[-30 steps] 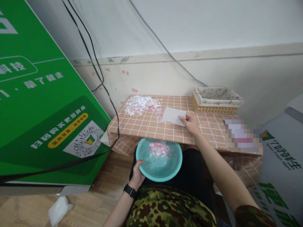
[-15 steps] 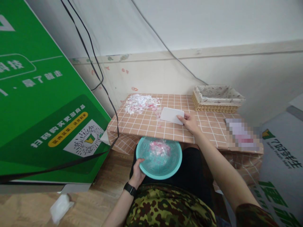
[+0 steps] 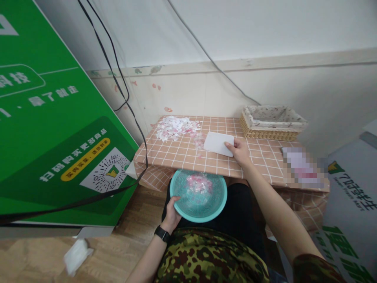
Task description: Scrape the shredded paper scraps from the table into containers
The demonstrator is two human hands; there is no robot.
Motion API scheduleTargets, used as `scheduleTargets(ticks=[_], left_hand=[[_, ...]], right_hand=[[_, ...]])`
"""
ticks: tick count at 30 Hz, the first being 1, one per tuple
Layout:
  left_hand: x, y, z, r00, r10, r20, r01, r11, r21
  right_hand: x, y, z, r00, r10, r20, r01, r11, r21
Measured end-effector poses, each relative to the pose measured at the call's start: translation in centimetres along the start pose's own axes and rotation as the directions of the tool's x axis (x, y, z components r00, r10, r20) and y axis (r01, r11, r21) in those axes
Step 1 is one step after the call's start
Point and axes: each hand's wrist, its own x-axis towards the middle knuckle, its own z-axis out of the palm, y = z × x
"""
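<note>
My left hand [image 3: 171, 214] grips the near-left rim of a turquoise plastic colander [image 3: 182, 212], held over my lap just under the table edge. Inside the colander lies a clump of pink, white and clear scraps [image 3: 200, 184]. My right hand [image 3: 237, 150], thumb on top, holds a flat white rectangular card [image 3: 217, 144] low over the checked tablecloth [image 3: 253, 165]. To the card's left some pale pink scraps [image 3: 198, 140] are spread on the cloth. Beyond them sits a heap of white and pinkish paper-like scraps [image 3: 174, 128].
A cloth-lined wicker basket [image 3: 272, 131] stands at the table's back right. A blurred-out flat item [image 3: 303, 167] lies on the right end. A green printed panel [image 3: 59, 118] rises at left, with a dark strap [image 3: 134, 114] hanging before it. A white bag [image 3: 77, 255] lies on the floor.
My right hand has slid the white card slightly to the right, away from the scraps. The left hand and the colander have stayed nearly in place.
</note>
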Motion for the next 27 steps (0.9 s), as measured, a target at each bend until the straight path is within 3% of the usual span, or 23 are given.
scheduleTargets(ticks=[5,13,18,27], left_hand=[[0.1,-0.1,-0.3,1.0,0.01,0.016,-0.01,1.0,0.001],[0.3,-0.2,-0.4,1.0,0.009,0.007,-0.009,1.0,-0.005],[0.1,-0.1,-0.3,1.0,-0.002,0.01,0.002,1.0,0.0],[0.3,-0.3,-0.5,0.999,-0.004,0.035,0.004,1.0,-0.009]], right_hand=[[0.1,0.1,-0.2,0.996,-0.05,-0.067,0.045,0.996,-0.071],[-0.6,-1.1,0.7,0.986,0.046,0.158,-0.064,0.991,0.113],[-0.5,-1.0,0.6,0.993,0.055,0.105,-0.07,0.988,0.138],[-0.6,-1.8,1.0,0.981,0.04,0.19,-0.056,0.995,0.077]])
